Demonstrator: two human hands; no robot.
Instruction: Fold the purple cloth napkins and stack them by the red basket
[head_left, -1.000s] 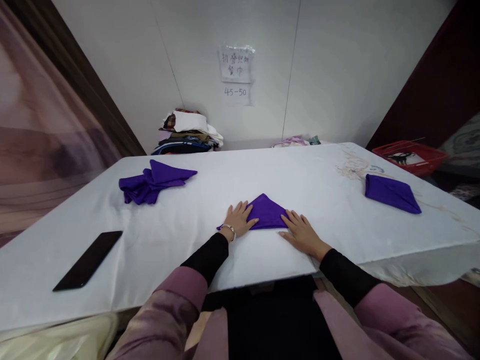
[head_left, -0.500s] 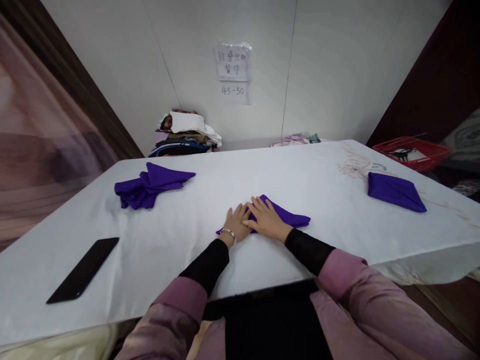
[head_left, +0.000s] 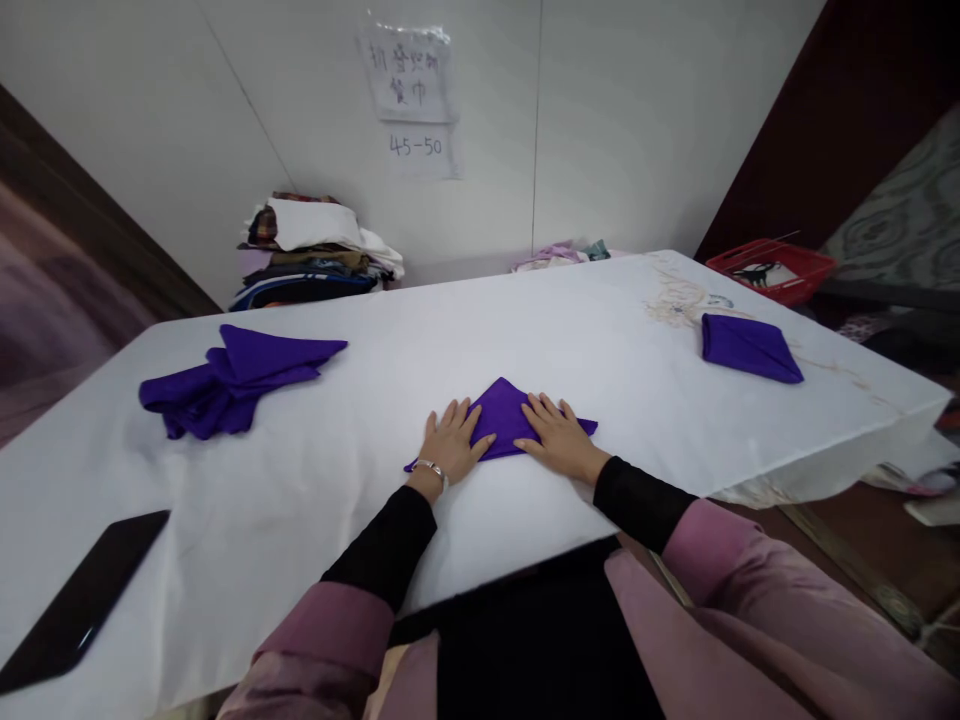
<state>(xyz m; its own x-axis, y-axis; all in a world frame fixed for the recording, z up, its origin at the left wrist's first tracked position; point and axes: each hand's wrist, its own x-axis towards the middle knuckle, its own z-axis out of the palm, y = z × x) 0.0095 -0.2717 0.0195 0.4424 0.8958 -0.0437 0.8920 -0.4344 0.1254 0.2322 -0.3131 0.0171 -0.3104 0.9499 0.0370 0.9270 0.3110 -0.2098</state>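
Note:
A purple cloth napkin (head_left: 505, 412) folded into a triangle lies on the white tablecloth (head_left: 420, 345) near the front edge. My left hand (head_left: 448, 441) lies flat on its left side, fingers spread, a bracelet at the wrist. My right hand (head_left: 556, 436) lies flat on its right side, fingers stretched out. Both palms press the cloth down; neither grips it.
A loose pile of purple napkins (head_left: 225, 375) lies at the left, a folded purple napkin (head_left: 746, 347) at the right. A black phone (head_left: 79, 600) sits near the front left edge. Stacked fabrics (head_left: 311, 250) are by the wall, a red basket (head_left: 772, 270) beyond the table's right corner.
My right hand slid from the napkin's right corner to the middle, beside my left hand, then back a little to the right. The camera has turned to the right.

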